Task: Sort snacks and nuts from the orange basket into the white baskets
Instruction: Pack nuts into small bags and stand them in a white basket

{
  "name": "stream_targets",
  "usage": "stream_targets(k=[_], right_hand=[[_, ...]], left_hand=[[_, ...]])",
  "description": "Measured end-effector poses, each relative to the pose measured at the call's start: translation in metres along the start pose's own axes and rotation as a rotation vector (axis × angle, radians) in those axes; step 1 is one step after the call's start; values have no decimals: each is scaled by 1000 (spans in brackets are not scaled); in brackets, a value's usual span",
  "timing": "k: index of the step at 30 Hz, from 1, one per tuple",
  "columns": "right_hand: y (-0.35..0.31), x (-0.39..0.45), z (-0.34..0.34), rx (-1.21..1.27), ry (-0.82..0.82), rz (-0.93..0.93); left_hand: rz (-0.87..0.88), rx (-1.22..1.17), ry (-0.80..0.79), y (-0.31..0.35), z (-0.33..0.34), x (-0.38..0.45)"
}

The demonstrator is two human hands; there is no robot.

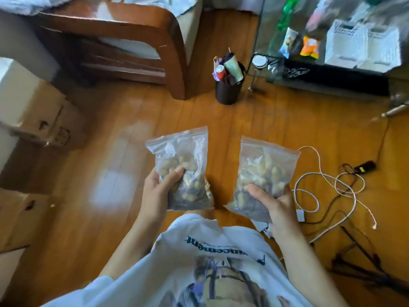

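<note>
I hold two clear zip bags of pale nuts above the wooden floor. My left hand (159, 188) grips the lower part of the left bag of nuts (184, 159). My right hand (273, 207) grips the bottom of the right bag of nuts (264, 171). Both bags stand upright with their zip edges on top. Two white baskets (363, 44) sit side by side on the glass table at the upper right, far from both hands. An orange snack packet (309, 47) and a white-and-blue snack packet (288, 42) lie left of them. No orange basket is in view.
A dark bin (228, 89) stuffed with rubbish stands on the floor by the glass table (265, 29). White and black cables (327, 185) sprawl on the floor at right. A wooden bed frame (137, 41) is at upper left, cardboard boxes (33, 111) along the left edge.
</note>
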State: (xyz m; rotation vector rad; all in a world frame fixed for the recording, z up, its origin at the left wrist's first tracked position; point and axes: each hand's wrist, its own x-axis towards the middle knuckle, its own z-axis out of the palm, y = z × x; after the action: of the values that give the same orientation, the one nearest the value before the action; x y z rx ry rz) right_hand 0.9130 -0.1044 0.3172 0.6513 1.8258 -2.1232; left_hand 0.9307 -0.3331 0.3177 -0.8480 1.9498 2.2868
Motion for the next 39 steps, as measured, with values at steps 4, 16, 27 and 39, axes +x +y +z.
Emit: stream_targets(k=[4, 16, 27, 39], right_hand=[[-30, 49, -21, 39, 94, -49], [-163, 215, -78, 108, 287, -132], [-210, 317, -150, 244, 526, -131], [-325, 487, -285, 214, 411, -137]], left_hand=[[-2, 43, -185, 14, 57, 56], [24, 110, -509, 107, 261, 233], [-65, 170, -675, 129, 417, 326], [-69, 184, -558, 151, 625, 409]])
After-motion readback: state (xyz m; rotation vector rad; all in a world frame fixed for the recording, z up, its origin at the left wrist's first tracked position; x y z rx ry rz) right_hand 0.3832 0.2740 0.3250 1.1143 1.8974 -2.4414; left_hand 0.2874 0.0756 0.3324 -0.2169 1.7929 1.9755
